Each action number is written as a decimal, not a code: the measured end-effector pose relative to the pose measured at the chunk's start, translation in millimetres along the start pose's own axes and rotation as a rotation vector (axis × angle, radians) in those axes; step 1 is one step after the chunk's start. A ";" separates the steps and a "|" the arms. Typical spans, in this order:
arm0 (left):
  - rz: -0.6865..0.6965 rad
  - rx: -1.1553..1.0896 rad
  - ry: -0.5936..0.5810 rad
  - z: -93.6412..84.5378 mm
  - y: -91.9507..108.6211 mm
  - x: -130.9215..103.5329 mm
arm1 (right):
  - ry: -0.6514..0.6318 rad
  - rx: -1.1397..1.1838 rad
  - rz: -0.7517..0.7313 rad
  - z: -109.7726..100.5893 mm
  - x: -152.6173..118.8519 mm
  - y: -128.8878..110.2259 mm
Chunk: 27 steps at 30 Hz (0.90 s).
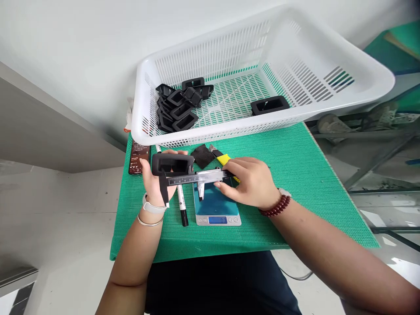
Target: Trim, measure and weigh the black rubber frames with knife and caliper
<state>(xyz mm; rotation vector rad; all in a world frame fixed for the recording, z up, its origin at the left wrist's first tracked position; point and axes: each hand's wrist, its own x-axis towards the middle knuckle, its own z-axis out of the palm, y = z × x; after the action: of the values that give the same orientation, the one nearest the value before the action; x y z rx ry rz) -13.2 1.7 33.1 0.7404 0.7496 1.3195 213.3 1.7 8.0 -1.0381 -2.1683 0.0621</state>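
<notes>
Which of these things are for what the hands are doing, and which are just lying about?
For the job:
- black frame, in the left hand
- sliding ruler, in the right hand
- probably the basket of similar pieces

Lying about, it seems:
- phone
- marker
- yellow cutter
- flat black scrap
- scale, though it may belong too

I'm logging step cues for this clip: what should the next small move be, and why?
Probably the right hand should ease the caliper into line with the black frame: the left hand holds the frame close by, and the caliper's large jaws stand apart with the frame not between them.
</notes>
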 end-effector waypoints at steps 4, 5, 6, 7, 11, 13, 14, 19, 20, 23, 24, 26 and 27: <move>0.009 -0.023 0.087 -6.0 -3.2 2.0 | 0.175 -0.056 0.108 0.2 -0.9 6.1; -0.012 -0.008 0.082 -7.0 -4.2 2.5 | 0.198 -0.079 0.141 0.7 -1.4 8.5; -0.032 0.014 0.068 -7.6 -5.3 3.0 | 0.212 -0.101 0.166 1.3 -2.0 11.1; -0.052 0.040 0.046 -7.7 -6.1 3.6 | 0.220 -0.119 0.182 1.9 -2.4 13.5; -0.119 0.092 -0.006 -5.7 -5.9 5.2 | 0.210 -0.148 0.160 3.4 -2.4 18.9; -0.168 0.073 -0.013 -5.4 -4.5 5.5 | 0.191 -0.165 0.123 3.9 -1.8 19.1; -0.187 0.055 -0.019 -5.8 -3.7 5.6 | 0.184 -0.176 0.106 4.2 -1.6 18.9; -0.198 0.018 -0.077 -9.2 -3.0 5.1 | 0.157 -0.199 0.076 5.7 -1.8 18.5; -0.199 0.033 -0.085 -9.3 -3.7 4.9 | 0.149 -0.199 0.082 5.9 -1.9 18.7; -0.237 0.120 -0.076 -8.5 -6.5 3.9 | 0.130 -0.201 0.098 6.1 -1.7 19.6; -0.255 0.150 -0.063 -8.2 -7.5 3.5 | 0.130 -0.203 0.095 6.0 -1.6 19.8; -0.283 0.183 -0.035 -8.2 -9.0 2.8 | 0.134 -0.206 0.083 5.8 -1.4 20.1; -0.292 0.185 -0.028 -8.4 -9.3 2.4 | 0.137 -0.207 0.078 5.7 -1.3 20.1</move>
<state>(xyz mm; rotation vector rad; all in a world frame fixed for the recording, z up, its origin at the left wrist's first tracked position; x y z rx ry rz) -14.6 3.5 20.5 0.7621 0.9288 0.9833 223.6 15.8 -3.7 -1.2071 -2.0408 -0.1958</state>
